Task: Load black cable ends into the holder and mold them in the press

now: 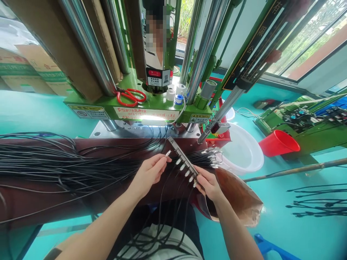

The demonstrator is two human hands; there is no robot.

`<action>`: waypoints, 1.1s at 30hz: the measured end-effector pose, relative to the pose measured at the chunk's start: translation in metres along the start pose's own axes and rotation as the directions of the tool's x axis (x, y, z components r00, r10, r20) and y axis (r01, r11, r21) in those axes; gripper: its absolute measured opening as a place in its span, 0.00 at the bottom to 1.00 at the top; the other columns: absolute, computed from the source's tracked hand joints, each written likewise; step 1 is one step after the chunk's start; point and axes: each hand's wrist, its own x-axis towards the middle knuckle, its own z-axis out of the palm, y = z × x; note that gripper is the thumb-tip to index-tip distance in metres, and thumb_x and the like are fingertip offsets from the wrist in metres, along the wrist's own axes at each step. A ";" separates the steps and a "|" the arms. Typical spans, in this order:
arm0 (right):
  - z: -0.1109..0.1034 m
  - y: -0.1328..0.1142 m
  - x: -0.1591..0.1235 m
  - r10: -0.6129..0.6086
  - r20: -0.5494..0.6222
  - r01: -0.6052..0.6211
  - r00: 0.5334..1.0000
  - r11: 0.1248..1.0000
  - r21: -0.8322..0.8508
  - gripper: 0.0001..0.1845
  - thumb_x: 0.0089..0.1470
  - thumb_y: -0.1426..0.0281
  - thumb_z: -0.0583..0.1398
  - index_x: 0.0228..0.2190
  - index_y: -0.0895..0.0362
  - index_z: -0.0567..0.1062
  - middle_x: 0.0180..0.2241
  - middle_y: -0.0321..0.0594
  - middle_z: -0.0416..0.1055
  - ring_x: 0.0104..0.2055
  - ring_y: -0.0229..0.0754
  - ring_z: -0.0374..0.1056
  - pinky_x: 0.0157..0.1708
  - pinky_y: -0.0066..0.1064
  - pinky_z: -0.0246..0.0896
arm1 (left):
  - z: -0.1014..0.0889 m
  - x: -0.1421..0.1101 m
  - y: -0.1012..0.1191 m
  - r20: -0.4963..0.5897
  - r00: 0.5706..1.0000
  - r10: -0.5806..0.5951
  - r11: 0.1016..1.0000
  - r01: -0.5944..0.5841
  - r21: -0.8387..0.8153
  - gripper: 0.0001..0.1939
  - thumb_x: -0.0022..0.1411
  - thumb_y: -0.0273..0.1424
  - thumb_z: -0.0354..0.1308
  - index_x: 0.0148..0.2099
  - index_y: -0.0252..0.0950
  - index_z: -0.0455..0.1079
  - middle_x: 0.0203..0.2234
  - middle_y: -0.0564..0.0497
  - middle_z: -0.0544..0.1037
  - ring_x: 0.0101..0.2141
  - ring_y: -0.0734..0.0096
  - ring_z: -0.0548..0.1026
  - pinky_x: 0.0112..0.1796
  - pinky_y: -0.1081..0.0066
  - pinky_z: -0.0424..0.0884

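Note:
My left hand (149, 173) pinches the metal plug end of a black cable (168, 153), holding it just left of a long metal fixture bar (182, 156). My right hand (208, 183) grips the near end of that bar, which slants up and to the left. Several metal plugs sit in a row along the bar, and their black cables hang down toward my lap. Both hands hover over the dark brown table (40, 202).
A thick bundle of black cables (54, 162) lies across the table from the left. Behind stands a green press machine (141, 104) with chrome columns, red scissors (130, 96) and tape rolls. A white basin (244, 151), a red cup (279, 142) and loose cables (317, 206) lie right.

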 end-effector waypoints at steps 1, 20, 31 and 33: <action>0.000 0.000 0.000 -0.004 0.013 0.004 1.000 1.000 -0.001 0.22 0.55 0.63 0.55 0.50 0.56 0.67 0.19 0.31 0.58 0.13 0.26 0.48 0.09 0.20 0.40 | 0.001 0.002 0.001 -0.012 1.000 0.011 1.000 -0.011 0.025 0.14 0.56 0.41 0.51 0.34 0.34 0.66 0.17 0.59 0.55 0.16 0.84 0.47 0.15 0.79 0.42; 0.004 -0.005 0.002 -0.008 0.047 0.010 0.999 0.999 -0.032 0.24 0.55 0.62 0.55 0.51 0.58 0.66 0.17 0.30 0.55 0.13 0.26 0.48 0.10 0.21 0.39 | 0.009 0.009 -0.006 -0.122 0.966 0.226 0.880 -0.149 0.451 0.14 0.56 0.38 0.50 0.25 0.34 0.65 0.16 0.57 0.62 0.17 0.82 0.53 0.17 0.77 0.48; 0.002 -0.001 0.003 -0.005 0.062 0.008 0.998 0.999 -0.040 0.23 0.56 0.62 0.54 0.52 0.58 0.65 0.17 0.30 0.54 0.13 0.26 0.48 0.10 0.20 0.40 | 0.006 0.010 -0.013 -0.132 0.966 0.223 0.889 -0.146 0.434 0.15 0.56 0.39 0.49 0.24 0.34 0.64 0.15 0.58 0.59 0.17 0.80 0.53 0.18 0.76 0.49; 0.003 -0.002 0.004 -0.008 0.067 0.011 0.998 0.999 -0.041 0.23 0.56 0.63 0.53 0.52 0.58 0.65 0.16 0.29 0.54 0.13 0.26 0.47 0.10 0.20 0.40 | 0.007 0.010 -0.012 -0.130 0.963 0.237 0.875 -0.153 0.459 0.15 0.56 0.39 0.49 0.24 0.34 0.64 0.15 0.58 0.58 0.18 0.79 0.55 0.20 0.76 0.50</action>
